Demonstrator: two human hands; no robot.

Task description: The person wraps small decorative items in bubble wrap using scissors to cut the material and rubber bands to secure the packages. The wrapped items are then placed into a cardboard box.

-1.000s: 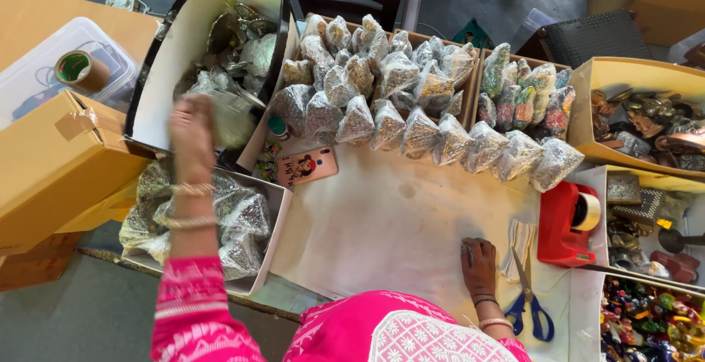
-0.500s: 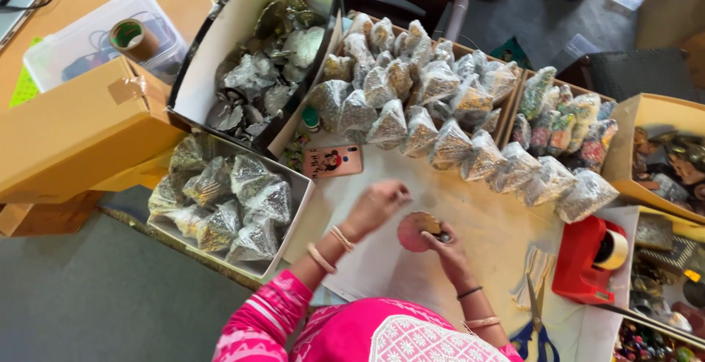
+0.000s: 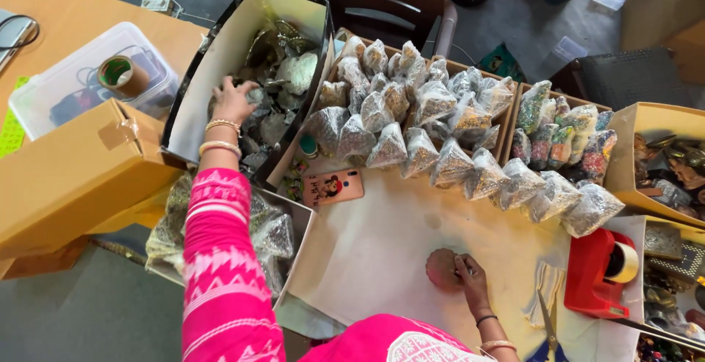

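Just one view here, a head-worn cam looking almost straight down from above the person's own shoulders. It faces forward across the paper-covered worktop [image 3: 382,252], close enough that the pink sleeve [image 3: 220,274] fills the bottom edge, while the tall open box [image 3: 220,68] and far chair [image 3: 389,2] sit up top.

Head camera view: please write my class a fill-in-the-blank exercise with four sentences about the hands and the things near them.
1. The left hand reaches into the tall ____ box of silvery packets.
2. The right hand rests on a round ____ disc on the white table sheet.
3. The red tape dispenser stands to the ____ of the right hand.
4. A pair of ____ lies beside the right wrist.

Missing words: black; pink; right; scissors
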